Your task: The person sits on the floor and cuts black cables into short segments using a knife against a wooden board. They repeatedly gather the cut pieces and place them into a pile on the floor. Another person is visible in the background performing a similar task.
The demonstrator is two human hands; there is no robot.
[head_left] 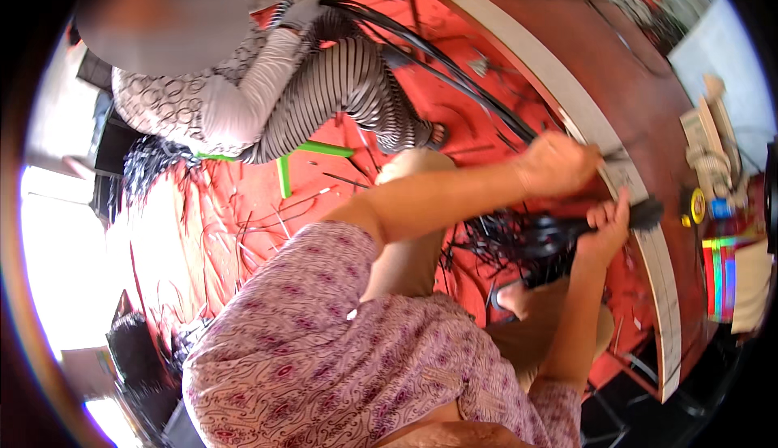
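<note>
My left hand [559,164] is closed in a fist over the pale edge of the bench. What its fingers hold, if anything, is hidden. A bundle of long black cables [462,75] runs from a co-worker's gloved hand [304,6] to just behind my left fist; whether I grip it there is unclear. Lower down, my right hand [604,233] wraps round a thick black bundle [551,235], whose dark end [646,214] sticks out past my fingers over the bench edge. Loose black strips [486,241] hang beside it, above my foot.
The brown bench [600,59] with a pale edge strip [559,59] curves along the right. On it lie a yellow tape roll [698,205] and a beige device [709,152]. A co-worker sits at upper left beside a green stand [285,174]. Scraps litter the red floor covering [219,245].
</note>
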